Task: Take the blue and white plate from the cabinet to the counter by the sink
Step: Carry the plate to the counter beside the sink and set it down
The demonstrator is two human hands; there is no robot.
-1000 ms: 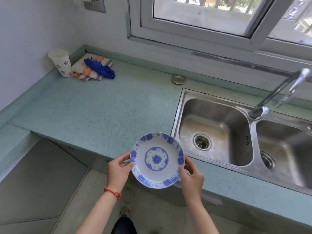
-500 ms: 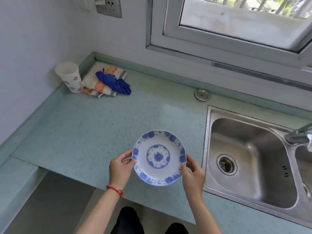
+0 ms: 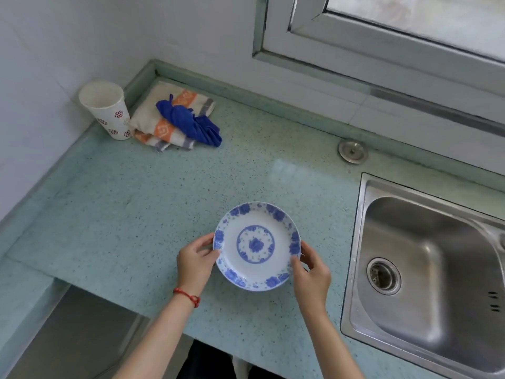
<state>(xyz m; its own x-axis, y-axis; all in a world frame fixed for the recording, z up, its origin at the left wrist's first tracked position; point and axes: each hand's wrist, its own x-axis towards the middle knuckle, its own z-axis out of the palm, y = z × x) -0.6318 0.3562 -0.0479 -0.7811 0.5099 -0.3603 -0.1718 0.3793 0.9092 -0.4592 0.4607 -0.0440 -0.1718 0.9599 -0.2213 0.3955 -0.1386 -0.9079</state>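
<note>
From the head camera, the left hand (image 3: 194, 262) and right hand (image 3: 311, 273) grip opposite edges of the blue and white plate (image 3: 257, 246), fingers curled on its rim. The plate sits between them, face up, over the green counter (image 3: 136, 214); whether it touches the surface cannot be told. Right of the right hand lies the steel sink (image 3: 426, 272). Far beyond the left hand stand a paper cup (image 3: 105, 109) and folded cloths (image 3: 175, 119).

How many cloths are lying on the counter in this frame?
2. A striped orange and grey towel lies folded in the back left corner beside the paper cup; a blue cloth is bunched on top of it. More could be hidden underneath.
</note>
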